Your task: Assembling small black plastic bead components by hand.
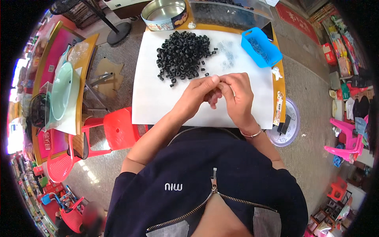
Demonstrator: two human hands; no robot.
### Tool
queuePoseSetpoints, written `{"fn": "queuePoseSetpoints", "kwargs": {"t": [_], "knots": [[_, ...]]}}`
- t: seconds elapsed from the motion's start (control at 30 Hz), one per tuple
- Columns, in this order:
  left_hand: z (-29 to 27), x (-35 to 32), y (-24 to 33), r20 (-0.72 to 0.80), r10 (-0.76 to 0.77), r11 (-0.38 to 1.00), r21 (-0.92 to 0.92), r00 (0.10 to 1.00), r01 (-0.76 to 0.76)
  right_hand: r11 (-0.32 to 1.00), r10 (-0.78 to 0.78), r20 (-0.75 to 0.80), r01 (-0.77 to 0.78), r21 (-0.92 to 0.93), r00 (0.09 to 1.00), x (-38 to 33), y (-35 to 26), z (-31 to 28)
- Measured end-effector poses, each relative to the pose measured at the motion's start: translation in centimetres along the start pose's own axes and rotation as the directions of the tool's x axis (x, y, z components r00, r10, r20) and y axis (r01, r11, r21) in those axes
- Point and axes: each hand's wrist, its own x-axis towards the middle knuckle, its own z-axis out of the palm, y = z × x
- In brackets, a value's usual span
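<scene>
Both hands meet over the near half of a white sheet [154,102] on the table. My left hand [197,94] is closed, its thumb and fingers pinched. Right against it, my right hand [240,94] pinches too, fingertips touching the left thumb. Anything between the fingertips is too small or hidden to make out. Just beyond the hands lies a heap of small black ring-shaped parts [183,55], with a few loose ones at its near edge. To the right stands a blue plastic basket [248,38] holding small bluish pieces [258,49]. More tiny grey-blue pieces [228,55] are scattered beside it.
A round metal tin [158,27] and a clear plastic box [237,17] with dark parts stand at the table's far edge. Crumpled white tissue [277,73] lies on the right edge. A red stool [120,128] is at left; a lilac tray [294,130] sits low at right.
</scene>
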Motion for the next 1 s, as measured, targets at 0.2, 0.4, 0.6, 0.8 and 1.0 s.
{"fn": "queuePoseSetpoints", "kwargs": {"t": [0.2, 0.4, 0.6, 0.8, 1.0], "knots": [[-1.0, 0.1, 1.8, 0.113, -0.117, 0.978, 0.184, 0.987, 0.095, 0.977, 0.093, 0.146, -0.119, 0.175, 0.985, -0.1, -0.4, -0.8], [0.5, 0.1, 0.7, 0.099, 0.011, 0.988, 0.155, 0.995, -0.026, 0.913, 0.146, -0.041, -0.118, 0.391, 0.988, 1.1, -1.2, 0.0], [3.0, -0.1, -0.9, 0.075, 0.409, 0.831, 0.381, 0.910, -0.405, 0.868, 0.150, -0.032, -0.116, 0.483, 0.988, 1.4, -2.9, 0.9], [3.6, -0.5, -1.3, 0.110, 0.424, 0.827, 0.357, 0.899, -0.434, 0.898, 0.119, -0.130, -0.051, 0.437, 0.984, 0.7, -3.4, 0.9], [3.6, 0.4, -1.9, -0.003, 0.339, 0.907, 0.266, 0.941, -0.326, 0.856, 0.227, 0.021, -0.210, 0.473, 0.974, 0.6, -2.7, 0.3]]}}
